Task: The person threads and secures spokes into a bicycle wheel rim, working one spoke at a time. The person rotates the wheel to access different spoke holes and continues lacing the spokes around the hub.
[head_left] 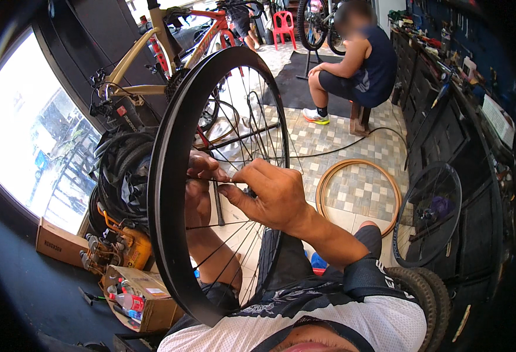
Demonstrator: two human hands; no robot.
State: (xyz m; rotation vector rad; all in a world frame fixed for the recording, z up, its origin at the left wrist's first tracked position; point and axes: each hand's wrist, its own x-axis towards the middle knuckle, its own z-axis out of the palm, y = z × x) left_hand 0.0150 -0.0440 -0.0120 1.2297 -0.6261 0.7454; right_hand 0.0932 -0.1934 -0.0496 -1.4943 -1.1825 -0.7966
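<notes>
A black bicycle wheel rim (pixel 165 176) with no tyre on it stands upright before me, its thin black spokes (pixel 220 249) running to a hub that my hands partly hide. My right hand (pixel 272 196) reaches in from the right, thumb and forefinger pinched on a spoke inside the wheel. Opposite it, my left hand (pixel 202 167) comes up between the spokes from the left, its curled fingertips on the same spoke. The fingertips of both hands nearly meet. Part of the left hand is hidden behind the rim.
Brown tyres (pixel 322 182) lie on the tiled floor. A second wheel (pixel 396 234) leans against dark drawers at right. A cardboard box (pixel 158 308) with bottles and an orange compressor (pixel 135 249) stand at left. Beyond, a person (pixel 375 64) sits on a stool; a gold bike frame (pixel 129 61) stands upper left.
</notes>
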